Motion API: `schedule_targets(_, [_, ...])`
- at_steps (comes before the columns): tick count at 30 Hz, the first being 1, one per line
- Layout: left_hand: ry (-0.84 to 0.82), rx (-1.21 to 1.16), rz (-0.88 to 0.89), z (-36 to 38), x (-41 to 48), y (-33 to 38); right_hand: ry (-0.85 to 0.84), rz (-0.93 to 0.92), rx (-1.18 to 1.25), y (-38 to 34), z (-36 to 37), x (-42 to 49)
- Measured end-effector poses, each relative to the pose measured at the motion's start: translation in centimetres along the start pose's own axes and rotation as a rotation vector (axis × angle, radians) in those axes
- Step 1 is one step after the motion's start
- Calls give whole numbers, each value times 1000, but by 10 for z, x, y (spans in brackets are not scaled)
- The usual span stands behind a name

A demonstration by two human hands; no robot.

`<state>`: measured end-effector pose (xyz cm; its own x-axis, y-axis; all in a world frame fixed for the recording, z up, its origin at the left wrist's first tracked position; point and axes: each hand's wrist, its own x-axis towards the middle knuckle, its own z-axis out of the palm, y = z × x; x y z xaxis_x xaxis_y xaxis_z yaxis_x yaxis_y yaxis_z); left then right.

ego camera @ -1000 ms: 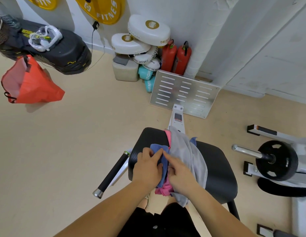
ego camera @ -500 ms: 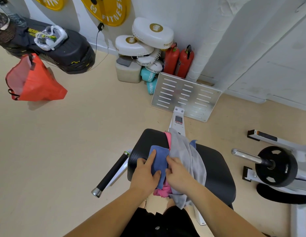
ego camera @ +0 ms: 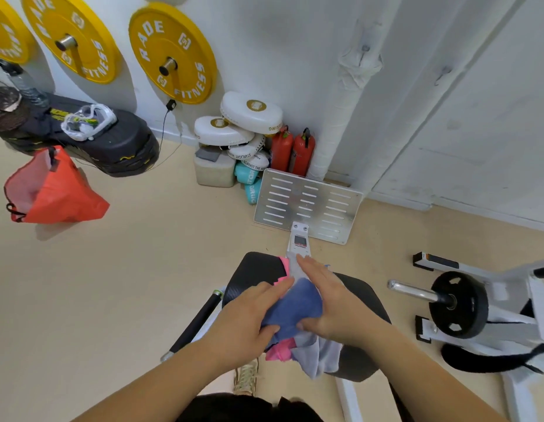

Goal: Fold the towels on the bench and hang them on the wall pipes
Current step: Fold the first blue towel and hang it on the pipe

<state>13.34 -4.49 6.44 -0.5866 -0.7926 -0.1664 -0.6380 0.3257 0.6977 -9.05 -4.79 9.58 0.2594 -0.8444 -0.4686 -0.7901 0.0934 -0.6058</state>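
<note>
A folded blue towel (ego camera: 295, 309) sits between my two hands, just above the black padded bench (ego camera: 366, 300). My left hand (ego camera: 249, 318) grips its left side, fingers on top and thumb underneath. My right hand (ego camera: 331, 303) holds its right side, with long fingers laid over the top and the thumb tucked at the near edge. Under the blue towel lie a pink towel (ego camera: 279, 351) and a grey towel (ego camera: 321, 356), both hanging over the bench's near edge. White wall pipes (ego camera: 340, 117) run up the wall ahead on the right.
A slotted metal footplate (ego camera: 307, 205) leans at the wall behind the bench. Two red extinguishers (ego camera: 292, 150) and white boxing pads (ego camera: 249, 114) stand left of it. A barbell plate on a white frame (ego camera: 459, 304) is at the right, an orange bag (ego camera: 51, 190) at the left.
Both hands have gathered the blue towel into a folded bundle and raised it off the pile. My right hand slid forward over its top. The view has tilted up toward the wall.
</note>
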Motion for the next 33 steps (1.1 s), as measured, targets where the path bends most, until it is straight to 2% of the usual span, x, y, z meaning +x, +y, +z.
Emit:
schedule_targets(3, [76,73,37,-20,-18,17,-69,-125,-169,-16,-18,-11])
schedule_targets(8, [215,105,8,-43,-46,28,16,-75,28,-31,-12,-30])
schedule_targets(11, [290,-17,-103,-58,-63,31,172,-93,216,-36,-7,-43])
schedule_targets(13, [303,-178,-175,-66,-73,30,252,-107,342,-45,-5,-49])
schedule_targets(17, [297,-442,-259,-81,-92,17,300,-158,455,-71,7,-44])
schedule_targets(22, [467,-544,-322,-126,-116,-30,268,-192,533,-131,36,-8])
schedule_targets(27, [556,-641,-347,-206,-146,-114,224,-200,602,-216,77,60])
schedule_targets(30, [571,-686,-340,-264,-157,-169,313,-194,631,-275,104,103])
schedule_targets(33, [566,-691,-303,-316,-163,-206,486,-146,656,-329,124,140])
